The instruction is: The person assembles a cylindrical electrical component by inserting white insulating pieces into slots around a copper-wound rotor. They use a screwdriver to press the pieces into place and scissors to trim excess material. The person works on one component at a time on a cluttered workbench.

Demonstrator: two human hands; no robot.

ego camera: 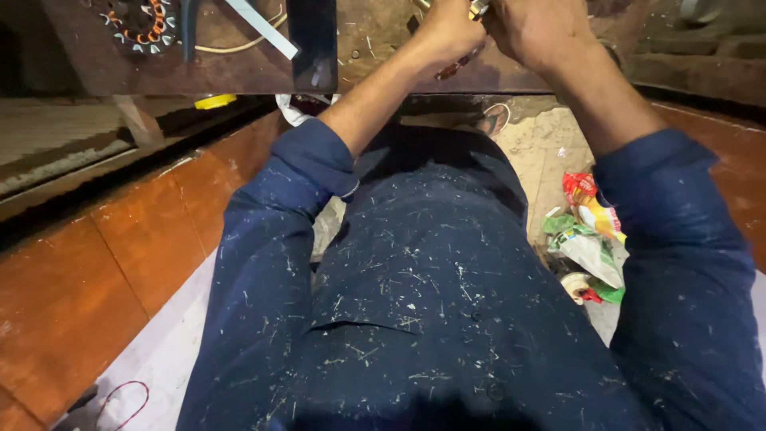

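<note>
My left hand (pixel 448 32) and my right hand (pixel 536 30) meet at the top edge of the view, over a dark wooden workbench (pixel 239 68). Both are closed around a small metal part (pixel 479 9) that is mostly cut off by the frame. A thin dark reddish tool or rod (pixel 456 65) sticks out below my left hand. My dark blue shirt (pixel 431 279), speckled with pale shavings, fills the lower middle of the view.
A motor stator with copper windings (pixel 140 24) lies at the bench's far left, beside a white strip (pixel 263 30) and a dark phone-like slab (pixel 313 40). Crumpled wrappers (pixel 589 231) litter the floor on the right. A red-brown tiled floor (pixel 112 263) spreads left. A yellow object (pixel 214 101) sits under the bench.
</note>
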